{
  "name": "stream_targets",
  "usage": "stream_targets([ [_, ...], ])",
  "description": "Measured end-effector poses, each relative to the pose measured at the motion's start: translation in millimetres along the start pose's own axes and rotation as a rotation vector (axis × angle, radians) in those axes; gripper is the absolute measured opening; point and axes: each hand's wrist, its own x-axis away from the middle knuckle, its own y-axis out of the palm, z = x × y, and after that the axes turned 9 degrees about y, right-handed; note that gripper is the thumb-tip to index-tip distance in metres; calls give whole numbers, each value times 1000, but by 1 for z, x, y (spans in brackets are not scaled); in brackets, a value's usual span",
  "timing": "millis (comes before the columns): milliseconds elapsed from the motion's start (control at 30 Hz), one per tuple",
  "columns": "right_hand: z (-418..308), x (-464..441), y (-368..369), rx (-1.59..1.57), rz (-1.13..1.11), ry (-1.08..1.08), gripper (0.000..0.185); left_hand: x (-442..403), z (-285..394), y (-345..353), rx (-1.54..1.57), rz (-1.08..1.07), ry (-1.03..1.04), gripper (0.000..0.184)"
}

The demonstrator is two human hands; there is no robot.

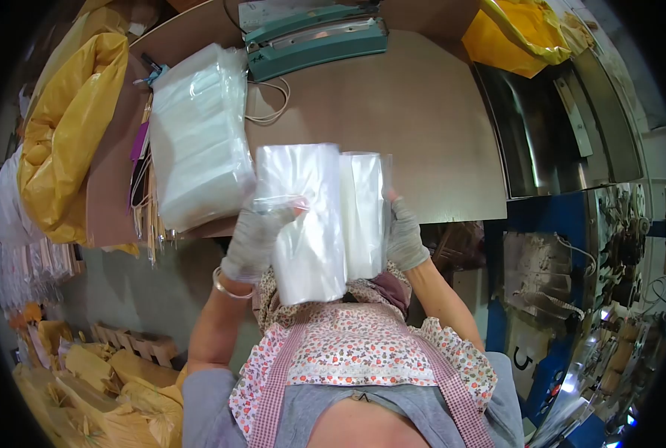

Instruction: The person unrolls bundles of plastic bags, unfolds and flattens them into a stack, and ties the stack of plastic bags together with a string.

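At the middle of the view, taken as a clock face, two bundles of clear, shiny plastic film are held upright in front of the near edge of a brown tabletop (pixel 422 134). The wider left-hand bundle (pixel 307 231) lies just toward 9 o'clock, and the narrower right-hand bundle (pixel 364 216) just toward 3 o'clock, close beside it.

The left hand (pixel 251 243), in a thin whitish glove with a bare thumb tip, is partly closed around the wider bundle's 9 o'clock edge, thumb across its front. The right hand (pixel 405 237), gloved alike, is half curled and grips the narrower bundle's 3 o'clock edge. Glare on the film makes it hard to say whether the bundles touch or overlap along the inner edges.

Toward 10 o'clock, a large, thick stack of clear plastic film (pixel 198 142) rests on the tabletop, with neither hand on it. Toward 12 o'clock sits a long green bar-shaped device with a metal strip (pixel 314 51), also untouched.

Judging by this layout, the handling is partway along: both bundles are picked up, one to each hand, but neither is set down, and the large stack remains to one side.
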Motion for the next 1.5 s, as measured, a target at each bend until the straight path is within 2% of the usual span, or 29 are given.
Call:
stream_targets([
  [33, 0, 0, 6, -208, -38, 69, 59, 1, 7, -7, -25, -15, -35, 23],
  [67, -1, 1, 14, -213, -40, 68, 59, 4, 17, -11, -57, -54, -97, 26],
  [133, 0, 0, 26, -332, -121, 266, 54, 2, 18, -24, -18, -54, -164, 27],
  [167, 5, -2, 27, -335, -125, 266, 54, 2, 18, -27, 27, -52, -229, 29],
  [200, 14, -5, 24, -86, -75, 199, 54, 5, 18, -26, 23, -52, -230, 29],
  [267, 27, -18, 12, 348, -55, 108, 51, 15, 19, -25, 368, 47, -166, 27],
  [400, 20, -2, 37, 204, -120, 109, 53, 21, -3, -44, 456, 64, -261, 35],
  [467, 1, 14, 56, 93, -19, 295, 47, 26, -17, -49, 609, 33, -156, 38],
  [500, -7, 20, 65, 100, -20, 299, 47, 28, -28, -52, 614, 38, -150, 38],
  [567, -21, 36, 84, -114, -51, 268, 44, 34, -62, -57, 785, 53, -114, 40],
  [600, -30, 50, 96, -26, -14, 258, 44, 40, -91, -67, 765, 181, -299, 40],
  [633, -37, 62, 109, 63, 25, 247, 44, 48, -109, -59, 520, 74, -236, 36],
  [667, -37, 69, 121, 104, 76, 245, 45, 52, -135, -53, 897, -46, -336, 34],
  [700, -36, 74, 128, 118, 82, 253, 45, 54, -138, -33, 875, 27, -417, 37],
  [733, -35, 78, 134, 166, 145, 263, 46, 57, -129, -6, 476, -82, -226, 44],
  [767, -33, 81, 137, 215, 210, 275, 46, 48, -133, 3, 731, -163, -313, 50],
  [833, -35, 93, 141, 226, 320, 312, 50, 29, -119, 22, 467, -342, -19, 64],
  [867, -38, 102, 149, 231, 322, 244, 47, 27, -107, 24, 491, -331, -8, 64],
  [933, -37, 120, 172, 226, 357, 77, 46, 28, -89, 29, 1297, -308, -457, 83],
  [1033, -38, 136, 188, 300, 499, -117, 55, 25, -124, 19, 1482, -336, -520, 94],
  [1067, -36, 136, 189, 337, 583, -208, 55, 28, -123, 14, 1487, -291, -486, 97],
  [1100, -34, 137, 190, 370, 664, -302, 54, 29, -123, 17, 564, -153, -247, 100],
  [1167, -31, 142, 186, 375, 739, -441, 52, 21, -144, -3, 1463, -311, -408, 100],
  [1200, -33, 147, 182, 375, 731, -474, 51, 23, -145, -6, 1468, -312, -407, 100],
  [1267, -44, 166, 153, 401, 753, -597, 49, 27, -89, -4, 1247, -159, -488, 103],
  [1367, -44, 177, 156, 404, 741, -569, 47, 19, -115, -26, 1058, -249, -445, 103],
  [1400, -40, 175, 170, 368, 749, -564, 46, 23, -114, -26, 956, -231, -349, 85],
  [1433, -36, 172, 182, 331, 752, -559, 46, 22, -118, -26, 953, -228, -340, 85],
  [1500, -33, 167, 191, 290, 732, -547, 45, 17, -135, -32, 518, -545, -277, 56],
])
